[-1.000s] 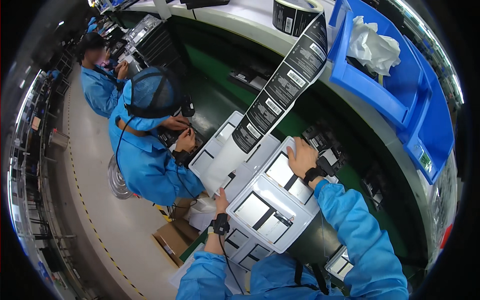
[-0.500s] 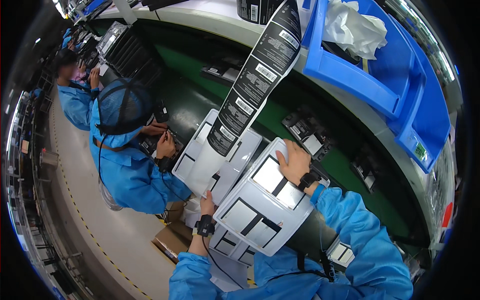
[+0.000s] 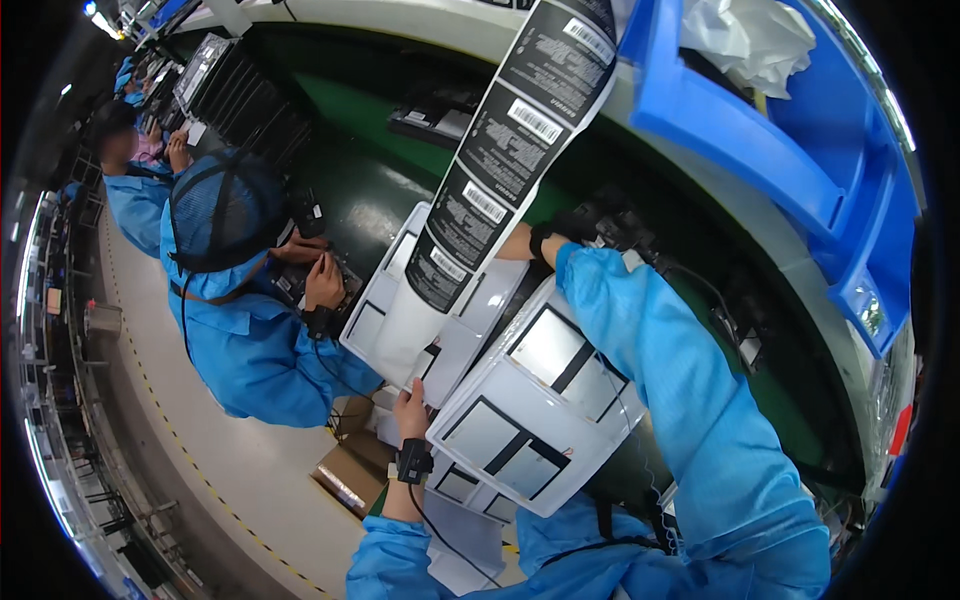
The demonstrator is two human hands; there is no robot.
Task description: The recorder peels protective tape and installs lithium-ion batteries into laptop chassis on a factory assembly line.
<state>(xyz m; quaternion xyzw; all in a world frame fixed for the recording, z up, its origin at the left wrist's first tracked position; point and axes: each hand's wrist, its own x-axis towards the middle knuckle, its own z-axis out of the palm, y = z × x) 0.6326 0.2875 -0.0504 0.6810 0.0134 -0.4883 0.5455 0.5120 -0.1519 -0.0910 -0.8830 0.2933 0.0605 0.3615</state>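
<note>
My left hand (image 3: 410, 412) is closed at the lower end of a long label strip (image 3: 485, 200), black labels with barcodes on white backing. The strip slants down from the shelf over a white plastic tray (image 3: 490, 305). My left fingertips are also close to that tray's near edge. Reaching far across the bench, my right hand (image 3: 516, 243) goes behind the strip, which hides its fingers. Nearer me, another white tray (image 3: 485, 385) holds several flat silver battery packs (image 3: 548, 345) with black bands. Neither hand touches this nearer tray.
A co-worker in blue (image 3: 250, 320) sits at my left, hands on a dark device. Blue bins (image 3: 740, 150) stand on the shelf at upper right, with crumpled white wrapping (image 3: 750, 45). Dark devices (image 3: 620, 230) lie along the green bench. A cardboard box (image 3: 355, 465) is below left.
My right hand has left the nearer tray's far edge and moved forward and left, behind the label strip. My left hand stays at the strip's lower end. The view has shifted slightly.
</note>
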